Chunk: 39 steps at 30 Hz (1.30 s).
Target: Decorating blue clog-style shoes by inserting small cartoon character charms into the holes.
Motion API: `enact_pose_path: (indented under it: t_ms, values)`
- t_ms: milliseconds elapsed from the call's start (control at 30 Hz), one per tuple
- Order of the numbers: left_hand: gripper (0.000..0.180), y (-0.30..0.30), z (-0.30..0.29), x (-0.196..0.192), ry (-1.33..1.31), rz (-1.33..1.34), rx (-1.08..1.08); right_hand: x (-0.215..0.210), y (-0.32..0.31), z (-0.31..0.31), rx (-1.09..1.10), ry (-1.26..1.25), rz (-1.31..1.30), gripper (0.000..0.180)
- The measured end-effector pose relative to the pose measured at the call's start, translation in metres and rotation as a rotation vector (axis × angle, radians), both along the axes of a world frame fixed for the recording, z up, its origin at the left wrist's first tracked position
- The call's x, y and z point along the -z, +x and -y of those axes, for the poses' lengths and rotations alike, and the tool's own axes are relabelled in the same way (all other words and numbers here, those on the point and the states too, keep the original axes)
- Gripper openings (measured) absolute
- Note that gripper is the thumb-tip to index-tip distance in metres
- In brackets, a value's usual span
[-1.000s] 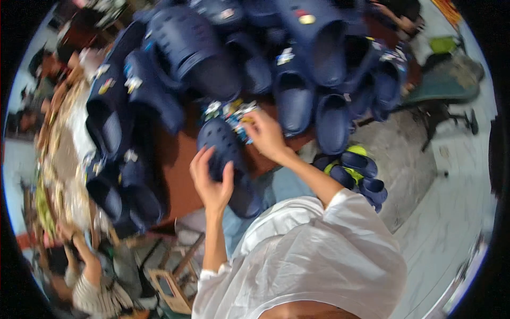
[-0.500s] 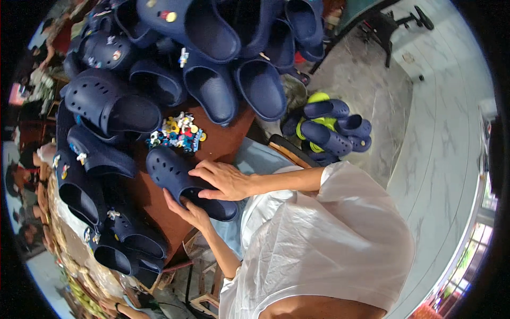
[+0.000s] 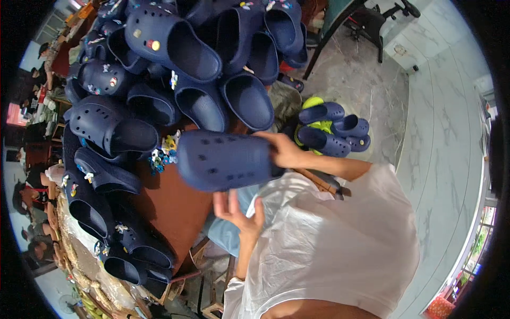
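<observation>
My right hand grips a navy clog by one end, raised over the near edge of the brown table. A broad face with dark marks shows on this clog, probably its sole, and the foot opening is out of sight. Just below it my left hand is open with fingers apart, close to the clog but not holding it. Partly hidden behind the clog lies a small heap of colourful shoe charms.
Navy clogs, some with charms, are piled along the table's far and left sides. More clogs lie with yellow-green ones on the floor at right. An exercise machine stands beyond. People sit at far left.
My right hand has lifted the clog off the table and turned it over, toward the right. My left hand has let go and drawn back toward me.
</observation>
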State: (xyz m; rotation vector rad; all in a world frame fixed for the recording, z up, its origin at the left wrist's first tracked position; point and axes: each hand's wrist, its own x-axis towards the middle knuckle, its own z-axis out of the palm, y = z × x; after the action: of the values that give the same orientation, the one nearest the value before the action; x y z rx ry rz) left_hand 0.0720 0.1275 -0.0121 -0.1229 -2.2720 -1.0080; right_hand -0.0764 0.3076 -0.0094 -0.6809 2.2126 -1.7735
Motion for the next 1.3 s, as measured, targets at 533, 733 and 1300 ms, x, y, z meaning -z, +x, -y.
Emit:
enact_pose_path:
  t_ms: [533, 733, 1300]
  values:
    - [0.044, 0.004, 0.046, 0.039, 0.195, 0.335, -0.187, 0.298, 0.032, -0.440, 0.661, 0.709, 0.339, 0.040]
    - [0.043, -0.005, 0.032, 0.037, 0.107, 0.364, -0.124, 0.291, 0.045, -0.417, 0.890, 0.875, 0.522, 0.045]
    - [0.039, -0.002, 0.049, 0.051, 0.150, 0.392, -0.181, 0.279, 0.008, -0.388, 0.987, 1.196, 0.528, 0.039]
